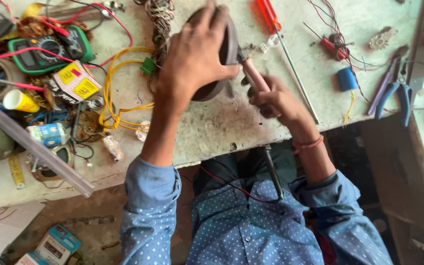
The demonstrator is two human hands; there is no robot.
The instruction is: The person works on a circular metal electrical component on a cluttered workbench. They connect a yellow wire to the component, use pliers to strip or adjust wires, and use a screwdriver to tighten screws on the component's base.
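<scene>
Worn, stained grey tabletop fills the upper view, seen from above by a person seated at its near edge in a blue dotted shirt.

At centre, the left hand lies over one dark, rounded housing, fingers spread and gripping it from above so it stands tilted on the tabletop. Just beside it, at 3 o'clock of the housing, the right hand has its fingers clenched around one pink-handled tool, whose tip meets the housing's edge. One red thread band circles the right wrist.

At 9 o'clock of the hands lies one loop of yellow wire. Farther toward 10 o'clock sits one green multimeter with red leads, and below it one yellow-labelled card. One small yellow tube lies at the far left.

At 1 o'clock lies one orange-handled screwdriver with a long shaft. Toward 2 o'clock sits one blue roll of tape, and beyond it, near the right edge, one pair of blue-handled pliers. One small red-handled tool lies among thin red wires at the top right.
</scene>
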